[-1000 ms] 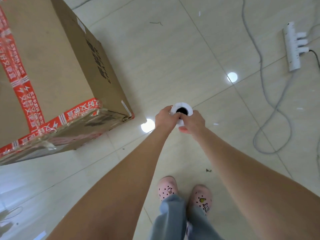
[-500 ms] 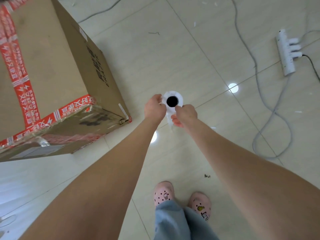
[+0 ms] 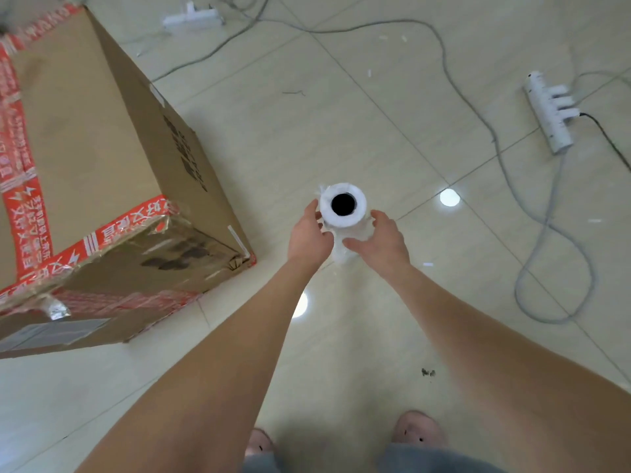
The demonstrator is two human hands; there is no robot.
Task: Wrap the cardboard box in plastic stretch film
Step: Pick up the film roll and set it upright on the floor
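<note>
A large cardboard box with red printed tape along its edges stands on the tiled floor at the left. Shiny film covers its near side. To the right of the box's near corner, a white roll of stretch film stands upright, its black core hole facing up at me. My left hand holds the roll's left side. My right hand cups the right side with the thumb across the front. The lower part of the roll is hidden behind my hands.
A white power strip with plugs lies at the right, and grey cables loop over the floor there. Another power strip lies at the top, beyond the box. My feet are at the bottom edge.
The roll and both hands sit farther out in front of me and a little right. My fingers have spread wider around the roll. The box now shows more of its far end.
</note>
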